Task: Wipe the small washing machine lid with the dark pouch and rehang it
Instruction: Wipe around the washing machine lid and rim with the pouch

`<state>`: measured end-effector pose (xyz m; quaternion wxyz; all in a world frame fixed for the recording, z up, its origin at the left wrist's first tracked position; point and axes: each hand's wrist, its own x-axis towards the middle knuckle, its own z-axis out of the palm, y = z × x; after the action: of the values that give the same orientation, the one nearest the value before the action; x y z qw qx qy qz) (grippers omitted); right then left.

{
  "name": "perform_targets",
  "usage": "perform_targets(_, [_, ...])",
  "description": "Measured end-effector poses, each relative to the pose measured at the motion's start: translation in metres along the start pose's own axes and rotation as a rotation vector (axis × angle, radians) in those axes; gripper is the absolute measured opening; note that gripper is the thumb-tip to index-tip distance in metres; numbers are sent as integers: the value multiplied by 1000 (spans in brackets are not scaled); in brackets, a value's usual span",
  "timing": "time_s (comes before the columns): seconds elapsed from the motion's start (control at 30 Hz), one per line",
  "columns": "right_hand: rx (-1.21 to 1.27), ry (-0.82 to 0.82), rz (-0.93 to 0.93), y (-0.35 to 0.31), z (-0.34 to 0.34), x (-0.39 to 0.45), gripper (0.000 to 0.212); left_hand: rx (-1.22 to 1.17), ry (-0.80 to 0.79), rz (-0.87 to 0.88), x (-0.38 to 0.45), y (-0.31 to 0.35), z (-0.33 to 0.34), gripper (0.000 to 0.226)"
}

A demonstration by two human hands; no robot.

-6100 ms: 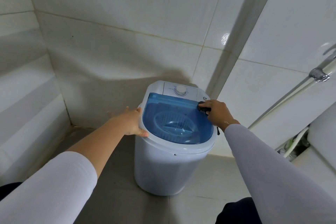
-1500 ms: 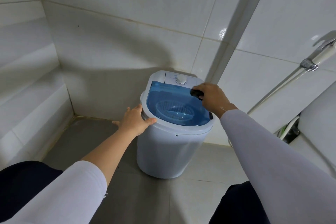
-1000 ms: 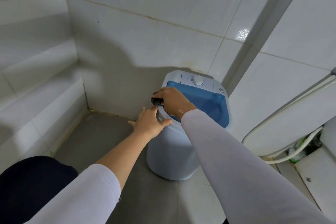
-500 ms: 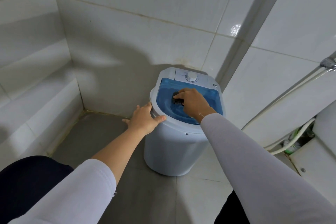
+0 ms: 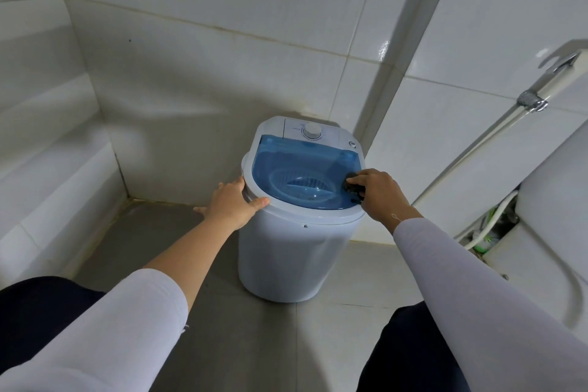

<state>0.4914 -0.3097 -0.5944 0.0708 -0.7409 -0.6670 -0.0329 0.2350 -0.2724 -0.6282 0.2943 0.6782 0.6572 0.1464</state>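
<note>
From the head camera, a small white plastic tub-shaped washing machine (image 5: pixel 296 251) stands on the grey tiled floor (image 5: pixel 222 344) in a corner of white glossy wall tiles (image 5: pixel 222 57). Its translucent blue plastic lid (image 5: pixel 299 172) lies shut on top, and through it a ribbed round basket shows inside the drum. Behind the lid, on the white control panel, sits a round white dial (image 5: pixel 312 131).

The right hand (image 5: pixel 378 192) rests at the right edge of the lid, its grip closed: the fingers curl round a small dark bunched pouch (image 5: pixel 353 189), which presses on the blue plastic near the rim. The left hand (image 5: pixel 234 204) lies on the machine's left rim with fingers fairly straight and the thumb along the white edge, holding nothing. Both forearms wear pale long sleeves; the left sleeve is pushed up toward the elbow.

At the right a chrome hose fitting (image 5: pixel 530 102) is seen against the wall, with a white hose running down from it. Lower right is a white curved fixture (image 5: pixel 553 200), only partly in view.
</note>
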Motion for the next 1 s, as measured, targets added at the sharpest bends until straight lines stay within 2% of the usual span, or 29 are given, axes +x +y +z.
perform_targets(0.17, [-13,-41,16,5,-15,4,38,36,-37,45,7,-5,-4,74])
perform_targets(0.3, [23,6,-98,-10,-36,21,45,84,-59,40,33,-23,-22,73])
perform_targets(0.6, [184,-104,-353,-98,-25,59,58,-132,-95,90,79,-8,-34,57])
perform_targets(0.8, [214,-185,-348,-118,-4,76,50,-294,-175,50,100,-14,-31,66])
perform_targets(0.9, [223,-199,-299,-125,2,79,51,-364,-186,29,104,-19,-29,67])
perform_targets(1.0, [197,-225,-324,-125,1,79,49,-386,-190,24,107,-22,-29,69])
